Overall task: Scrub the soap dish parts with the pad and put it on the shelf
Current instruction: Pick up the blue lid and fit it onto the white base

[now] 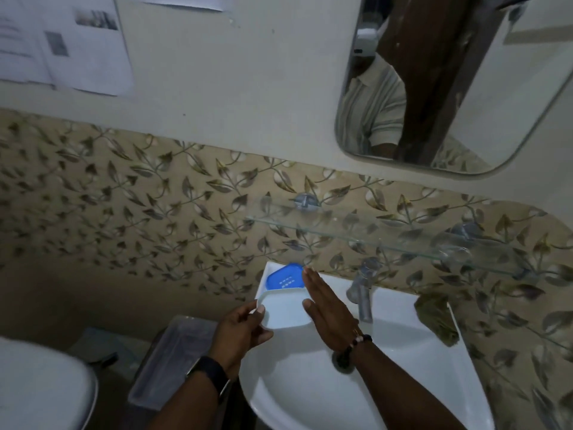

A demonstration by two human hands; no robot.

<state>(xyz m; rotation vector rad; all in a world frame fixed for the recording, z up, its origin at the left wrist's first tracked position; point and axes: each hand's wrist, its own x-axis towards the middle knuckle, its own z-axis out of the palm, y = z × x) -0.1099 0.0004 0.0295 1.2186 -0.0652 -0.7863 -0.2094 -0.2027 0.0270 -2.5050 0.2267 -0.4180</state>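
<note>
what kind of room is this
Most likely a small bathroom: a white wall-hung sink with a metal tap, a mirror over a glass shelf, and what looks like a toilet at the lower left.

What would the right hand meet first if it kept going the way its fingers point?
Probably the blue slotted soap dish insert beside the right hand's fingertips, then the leaf-patterned wall tiles; depth is unclear.

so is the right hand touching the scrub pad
Apart. The head view shows the right hand flat against the white dish tray, while the scrub pad lies across the tap on the sink rim.
</note>
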